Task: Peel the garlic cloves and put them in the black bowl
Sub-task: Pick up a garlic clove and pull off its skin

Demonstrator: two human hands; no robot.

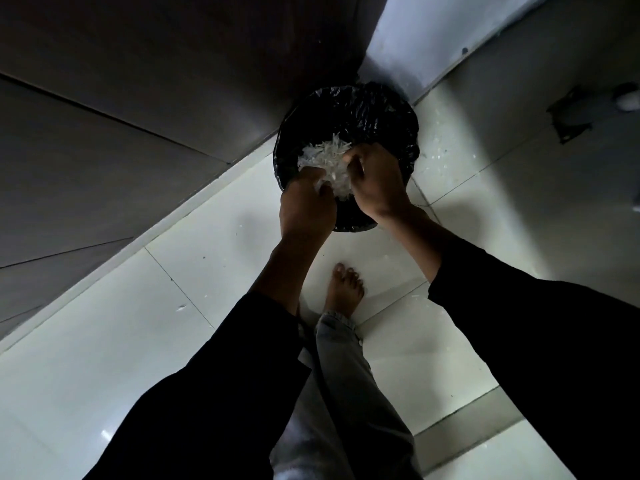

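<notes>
Landmark = black-lined bin (349, 112) at the wall corner. Going L to R:

Dark panels (104, 116) fill the area left of bin, w/ a pale skirting strip along their foot.

Left hand (306, 211) is over bin's near-left rim, fingers curled in around a wad of white papery garlic peel (325, 161); thumb side presses into the wad. Black sleeve runs back from it toward the camera.

Peel wad sits above bin's mouth, held betw both hands, not resting on the liner as far as I can tell.

Right hand (375, 181) is over bin's near-right rim, fingers bent and pinching the same wad from the right. Its black sleeve also runs back toward the camera.

Near side of bin: a bare foot (344, 289) on white floor tiles (104, 358), grey trouser leg above it.

Right of bin: small white flecks scattered on the tiles, close to its base. Further right, a dark flat scrap (568, 119), too dim to ID.

Black bowl + cloves: not in view.
</notes>
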